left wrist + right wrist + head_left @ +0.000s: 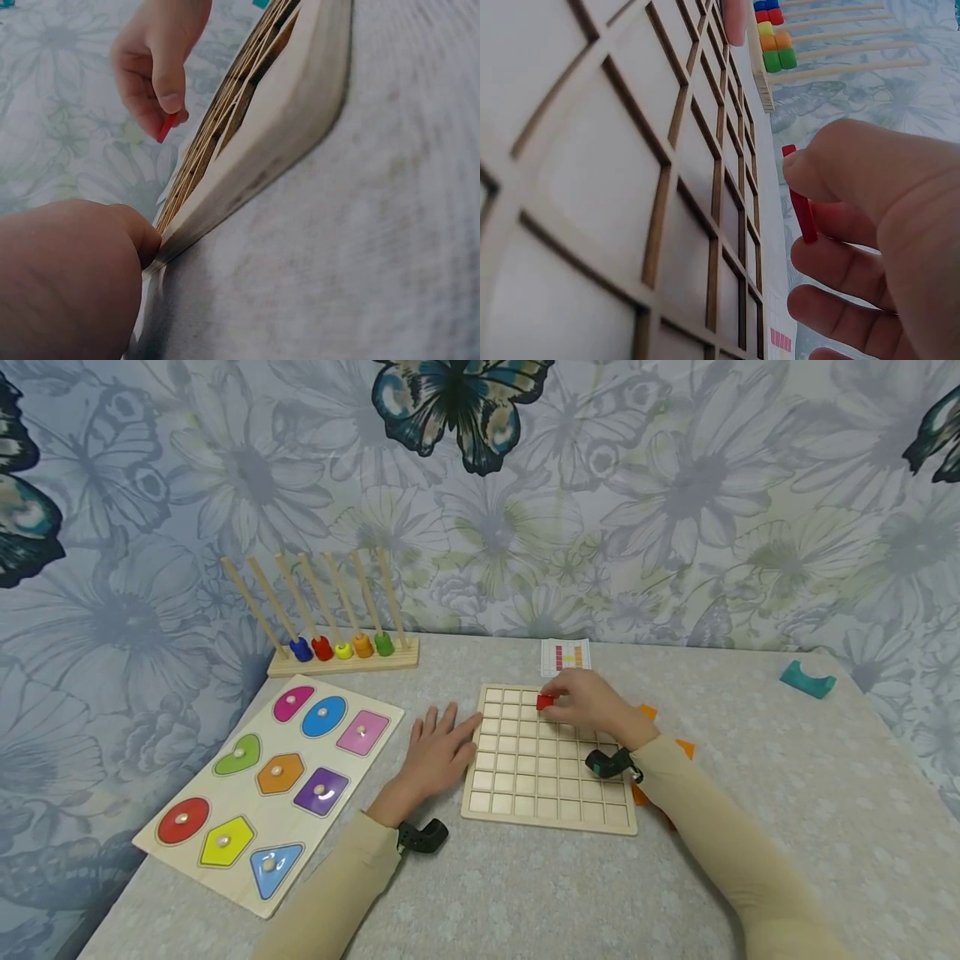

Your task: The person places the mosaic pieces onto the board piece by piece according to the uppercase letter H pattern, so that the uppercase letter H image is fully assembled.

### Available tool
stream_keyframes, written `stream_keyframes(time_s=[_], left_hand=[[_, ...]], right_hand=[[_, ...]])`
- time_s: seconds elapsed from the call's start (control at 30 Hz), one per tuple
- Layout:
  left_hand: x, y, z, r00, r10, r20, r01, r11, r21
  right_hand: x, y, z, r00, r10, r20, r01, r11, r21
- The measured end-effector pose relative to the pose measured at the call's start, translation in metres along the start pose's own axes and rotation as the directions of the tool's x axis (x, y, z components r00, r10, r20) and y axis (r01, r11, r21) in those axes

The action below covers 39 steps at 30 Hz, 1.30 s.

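Note:
A wooden grid board (525,766) with square cells lies on the table in front of the person. Over its far rows the right hand (585,700) pinches a small red square tile (545,702) between thumb and fingers. In the right wrist view the tile (801,196) appears edge-on, above the grid. The left hand (438,752) rests on the table at the board's left side, fingers spread, with fingertips right at the edge. From the left wrist, its thumb side (75,262) shows against the board's rim (247,150).
A shape puzzle board (247,802) with knobbed pieces lies at left. Behind it stands a peg rack (345,662) with coloured beads. A printed pattern card (566,653) lies beyond the grid. Orange tiles (684,748) lie partly under the right arm; a teal curved piece (807,680) sits far right.

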<state>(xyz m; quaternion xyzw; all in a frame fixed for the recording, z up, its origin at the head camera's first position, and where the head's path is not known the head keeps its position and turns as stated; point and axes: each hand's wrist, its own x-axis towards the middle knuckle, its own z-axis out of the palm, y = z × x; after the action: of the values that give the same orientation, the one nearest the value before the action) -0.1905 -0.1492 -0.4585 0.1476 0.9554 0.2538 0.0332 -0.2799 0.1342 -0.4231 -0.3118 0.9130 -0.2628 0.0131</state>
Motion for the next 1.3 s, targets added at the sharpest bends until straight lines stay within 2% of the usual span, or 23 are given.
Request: stream_keyframes(time_s=[0.23, 0.4, 0.77, 1.3], left_hand=[[0.001, -0.001, 0.0, 1.0, -0.001, -0.005, 0.001, 1.0, 0.002], [0.001, -0.001, 0.0, 1.0, 0.0, 0.001, 0.0, 1.0, -0.005], [0.001, 0.0, -0.001, 1.0, -0.006, 0.0, 0.006, 1.0, -0.002], [0.001, 0.0, 0.0, 1.0, -0.011, -0.011, 0.011, 1.0, 0.0]], right_hand=[[0.008, -0.006, 0.005, 1.0, -0.007, 0.024, 0.008, 0.999, -0.044], [0.01, -0.008, 0.008, 0.999, -0.006, 0.036, 0.008, 0.999, -0.037], [0.013, -0.007, 0.016, 0.998, -0.065, 0.015, 0.066, 0.994, -0.091], [0.018, -0.011, 0.019, 0.998, -0.034, 0.052, 0.04, 0.992, -0.123]])
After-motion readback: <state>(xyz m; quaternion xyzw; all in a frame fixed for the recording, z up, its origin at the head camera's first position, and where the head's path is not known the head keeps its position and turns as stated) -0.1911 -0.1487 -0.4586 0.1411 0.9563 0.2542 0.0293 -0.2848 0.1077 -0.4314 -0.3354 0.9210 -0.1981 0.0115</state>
